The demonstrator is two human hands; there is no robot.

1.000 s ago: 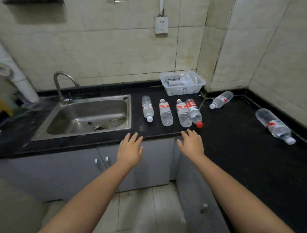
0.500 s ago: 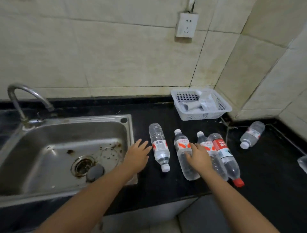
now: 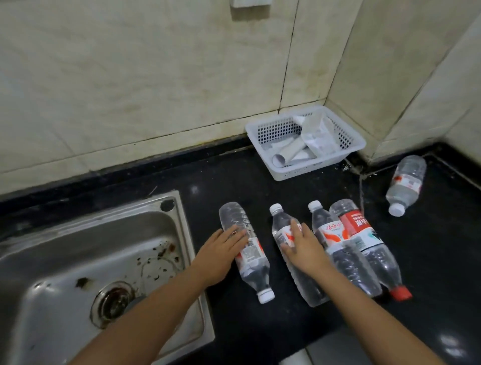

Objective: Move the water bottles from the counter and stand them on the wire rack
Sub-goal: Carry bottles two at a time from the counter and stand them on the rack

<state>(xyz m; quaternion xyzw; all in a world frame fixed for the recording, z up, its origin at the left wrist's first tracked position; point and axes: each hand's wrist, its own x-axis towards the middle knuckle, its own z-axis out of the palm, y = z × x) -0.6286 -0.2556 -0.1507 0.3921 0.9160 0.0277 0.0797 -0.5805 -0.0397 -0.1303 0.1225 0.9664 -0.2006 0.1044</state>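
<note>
While no wire rack shows in view, all five water bottles lie flat on the black counter [image 3: 429,260], so nothing is moved. Left hand [image 3: 221,250], fingers spread, rests on the leftmost bottle [image 3: 247,250]; right hand [image 3: 303,247] lies flat over the second bottle [image 3: 291,263], neither closed. Steel sink [image 3: 78,260] left, white basket [image 3: 304,142] by the tiled corner.

Cream tiled walls [image 3: 130,91] meet in a corner; black worktop [image 3: 429,260]; stained steel sink [image 3: 52,273] at left; socket [image 3: 251,3] above.
</note>
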